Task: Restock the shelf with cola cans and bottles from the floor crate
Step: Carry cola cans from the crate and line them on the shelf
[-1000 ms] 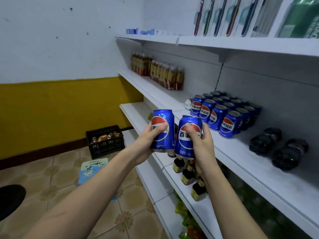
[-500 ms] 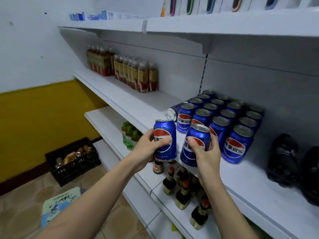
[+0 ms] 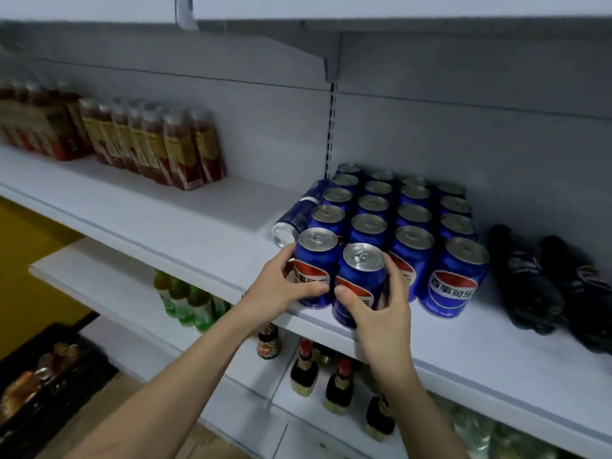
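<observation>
Hands (image 3: 331, 293) now down at the shelf (image 3: 205, 240), each wrapped round one cola can (image 3: 359, 283). Carried higher before; placement nearly done.

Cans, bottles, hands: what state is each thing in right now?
Left hand: grips left can.
Left can: upright, at shelf front.
Right hand: grips right can.
Right can: upright, at shelf edge.
Stocked cans: upright, in rows.
Fallen can: on its side.
Cola bottles: lying flat.
Tea bottles: upright.
</observation>
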`<action>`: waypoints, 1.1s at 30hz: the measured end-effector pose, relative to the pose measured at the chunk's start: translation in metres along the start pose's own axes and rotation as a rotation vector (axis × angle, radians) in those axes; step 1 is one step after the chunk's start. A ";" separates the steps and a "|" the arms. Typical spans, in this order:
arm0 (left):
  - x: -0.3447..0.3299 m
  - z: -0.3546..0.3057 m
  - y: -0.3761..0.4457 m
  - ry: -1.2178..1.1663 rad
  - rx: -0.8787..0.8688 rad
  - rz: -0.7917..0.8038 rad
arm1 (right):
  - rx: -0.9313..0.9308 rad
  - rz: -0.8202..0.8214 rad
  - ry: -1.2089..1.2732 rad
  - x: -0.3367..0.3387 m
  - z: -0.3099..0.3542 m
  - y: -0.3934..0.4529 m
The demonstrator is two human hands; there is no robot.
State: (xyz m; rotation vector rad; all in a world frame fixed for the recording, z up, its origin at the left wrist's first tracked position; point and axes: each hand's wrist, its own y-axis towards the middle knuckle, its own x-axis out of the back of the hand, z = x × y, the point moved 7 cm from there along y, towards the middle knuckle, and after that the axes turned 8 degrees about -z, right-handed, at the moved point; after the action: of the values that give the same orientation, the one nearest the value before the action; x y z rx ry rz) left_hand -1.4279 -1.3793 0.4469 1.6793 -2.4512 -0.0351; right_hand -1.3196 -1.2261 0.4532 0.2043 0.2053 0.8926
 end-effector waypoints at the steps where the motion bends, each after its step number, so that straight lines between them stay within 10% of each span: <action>1: 0.000 0.001 0.004 0.016 -0.019 0.034 | 0.003 -0.032 -0.023 0.000 0.001 -0.002; 11: 0.005 0.013 0.015 0.031 -0.184 0.198 | 0.005 -0.280 -0.334 0.003 0.003 -0.026; 33: 0.010 0.002 0.003 -0.183 -0.117 0.214 | -0.122 -0.179 -0.517 0.011 0.006 -0.029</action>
State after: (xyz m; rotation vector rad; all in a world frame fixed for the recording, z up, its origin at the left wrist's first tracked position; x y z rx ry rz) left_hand -1.4342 -1.3876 0.4465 1.4158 -2.6902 -0.3111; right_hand -1.2889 -1.2357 0.4507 0.2910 -0.3068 0.6473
